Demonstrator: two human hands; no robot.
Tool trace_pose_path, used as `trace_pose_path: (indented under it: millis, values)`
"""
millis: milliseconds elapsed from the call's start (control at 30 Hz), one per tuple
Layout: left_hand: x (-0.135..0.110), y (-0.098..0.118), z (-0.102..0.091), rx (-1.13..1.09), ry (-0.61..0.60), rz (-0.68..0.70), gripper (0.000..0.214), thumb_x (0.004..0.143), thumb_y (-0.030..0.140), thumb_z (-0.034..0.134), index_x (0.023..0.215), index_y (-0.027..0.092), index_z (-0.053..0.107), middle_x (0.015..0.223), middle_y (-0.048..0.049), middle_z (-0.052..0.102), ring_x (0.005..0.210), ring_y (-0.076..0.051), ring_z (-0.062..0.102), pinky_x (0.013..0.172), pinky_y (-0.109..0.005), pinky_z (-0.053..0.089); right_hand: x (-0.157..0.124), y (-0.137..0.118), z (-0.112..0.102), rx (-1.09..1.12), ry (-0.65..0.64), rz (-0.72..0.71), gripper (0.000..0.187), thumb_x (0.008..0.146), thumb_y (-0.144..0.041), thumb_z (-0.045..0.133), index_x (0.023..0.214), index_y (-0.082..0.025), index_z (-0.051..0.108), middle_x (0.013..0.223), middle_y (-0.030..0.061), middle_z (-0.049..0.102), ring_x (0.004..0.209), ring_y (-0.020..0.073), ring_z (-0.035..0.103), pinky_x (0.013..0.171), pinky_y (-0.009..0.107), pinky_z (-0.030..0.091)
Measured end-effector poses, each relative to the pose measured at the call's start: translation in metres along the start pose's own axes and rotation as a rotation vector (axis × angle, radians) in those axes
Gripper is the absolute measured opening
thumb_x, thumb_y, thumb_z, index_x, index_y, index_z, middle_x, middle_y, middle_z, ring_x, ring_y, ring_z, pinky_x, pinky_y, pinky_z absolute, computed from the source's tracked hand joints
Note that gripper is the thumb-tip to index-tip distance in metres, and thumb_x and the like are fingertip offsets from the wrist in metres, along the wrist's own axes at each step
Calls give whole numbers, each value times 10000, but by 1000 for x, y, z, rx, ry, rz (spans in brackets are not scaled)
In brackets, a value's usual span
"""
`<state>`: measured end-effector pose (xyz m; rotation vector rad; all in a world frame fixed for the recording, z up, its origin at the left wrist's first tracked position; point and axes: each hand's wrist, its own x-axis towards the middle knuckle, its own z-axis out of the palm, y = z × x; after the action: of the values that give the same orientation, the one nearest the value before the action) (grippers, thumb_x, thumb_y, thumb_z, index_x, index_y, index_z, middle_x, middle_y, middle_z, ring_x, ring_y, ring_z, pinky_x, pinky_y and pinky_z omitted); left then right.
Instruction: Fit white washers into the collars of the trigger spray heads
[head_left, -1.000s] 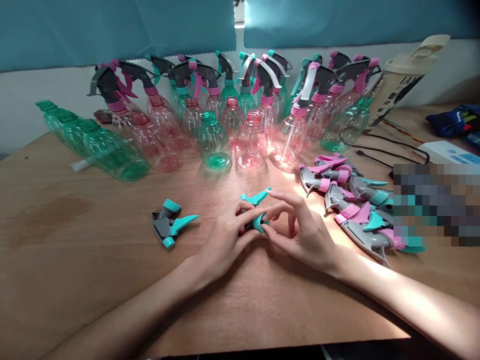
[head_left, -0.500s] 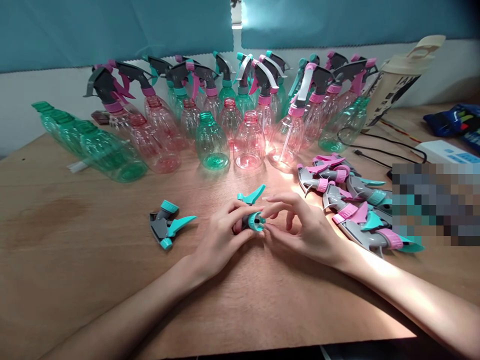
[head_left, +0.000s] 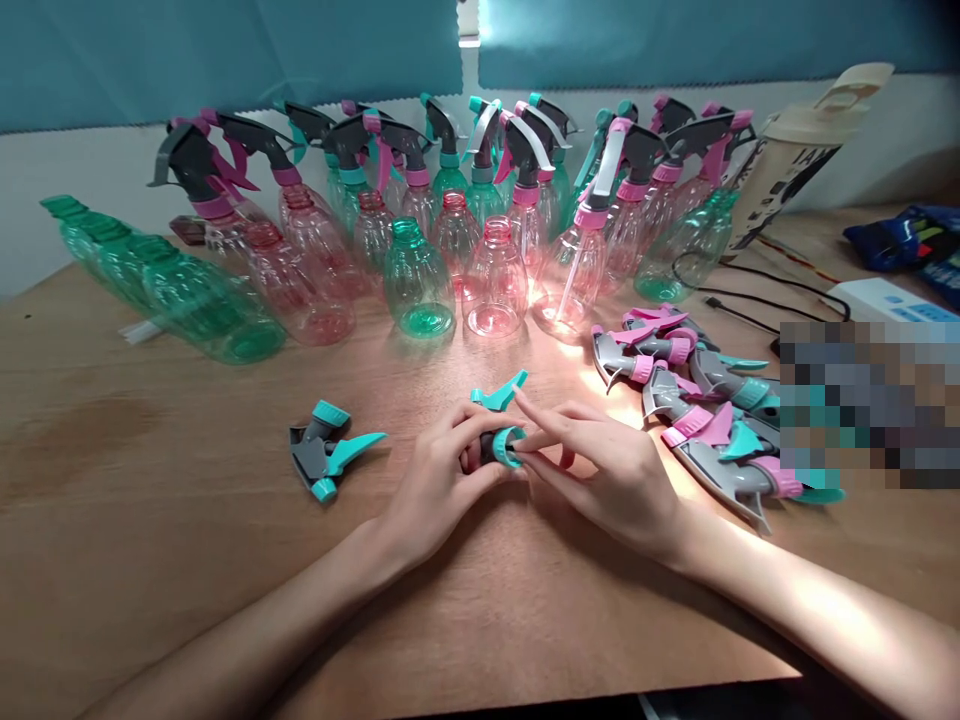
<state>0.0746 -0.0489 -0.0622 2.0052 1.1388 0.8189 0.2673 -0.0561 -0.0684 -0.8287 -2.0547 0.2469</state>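
My left hand (head_left: 431, 480) is wrapped round a grey and turquoise trigger spray head (head_left: 507, 447). Its turquoise collar faces right, and the trigger sticks up behind my fingers. The fingertips of my right hand (head_left: 622, 475) are pinched together at the collar's opening. Whatever they grip there is too small or hidden to make out. Left of my hands, a second grey and turquoise spray head (head_left: 321, 450) lies on its side on the wooden table (head_left: 450, 610).
Spray bottles, some capped, crowd the back, including an uncapped green bottle (head_left: 420, 285) and pink bottle (head_left: 495, 280). Several spray heads (head_left: 690, 405) are piled right. Beyond them are a black cable (head_left: 795, 312), a white box (head_left: 885, 305) and a cream tumbler (head_left: 795, 160).
My right fingers have closed from a loose, spread pose into a pinch at the collar's mouth. The left hand keeps its hold on the spray head. The whole view has shifted slightly.
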Motion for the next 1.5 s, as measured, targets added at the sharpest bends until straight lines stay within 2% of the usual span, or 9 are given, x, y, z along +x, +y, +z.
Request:
trace_pose_path:
  millis: [133,300,400,700,833,1067,1200,1300,1500]
  values:
    - [1,2,0,-25,-14,8,340,785,106,710,1087,251,655,891,36,526,632,-74,432,603,-201,391,-2,0,1,44,16,26,512,860,-87,614,1353,-177,509,827,28,732,694,157,627,593,285,531]
    - [1,5,0,-27,-24,8,382,781,73,687,1121,243,646,874,33,529,631,-77,446,583,-203,383,-2,0,2,291,73,224,465,833,-118,671,1276,-223,572,909,14,754,752,133,691,581,234,541]
    - [-1,4,0,20,-5,35,427,770,24,664,1132,249,644,821,42,506,632,-79,452,587,-201,381,0,0,-1,324,70,274,375,821,-141,689,1183,-208,615,920,21,738,766,129,692,538,211,527]
    - [-3,1,-2,106,45,114,362,817,58,627,1137,226,629,843,25,531,618,-80,466,578,-202,397,1,1,-2,241,25,119,240,809,-78,656,1020,-189,628,906,35,705,704,130,635,548,244,528]
    - [-4,0,-2,154,43,132,297,818,95,657,1091,210,633,854,19,553,610,-79,462,577,-207,395,1,1,0,240,5,115,274,811,-57,650,1054,-181,648,841,22,714,703,125,641,557,228,542]
    - [-5,1,1,157,62,145,222,840,158,648,1056,195,618,860,16,567,594,-76,486,550,-194,409,-2,1,-1,292,22,50,325,828,-97,641,1139,-190,658,917,46,741,802,151,652,648,273,573]
    - [-5,7,0,231,109,187,298,848,207,655,1143,208,614,980,-19,623,744,-123,573,676,-238,464,-4,-3,-5,270,58,90,270,823,-125,647,1081,-207,649,952,50,728,747,156,663,621,302,566]
    - [-3,11,-8,382,189,236,355,842,201,665,1193,233,618,1025,-32,671,926,-191,572,824,-324,430,-6,-3,-6,233,98,138,220,826,-172,662,1039,-211,621,929,47,712,757,164,675,606,296,563]
    - [-1,12,-51,652,246,223,266,900,204,575,1149,251,656,1078,-33,716,929,-219,572,933,-427,315,-7,4,-3,191,72,158,182,836,-238,662,997,-199,586,910,44,670,657,134,643,572,285,552]
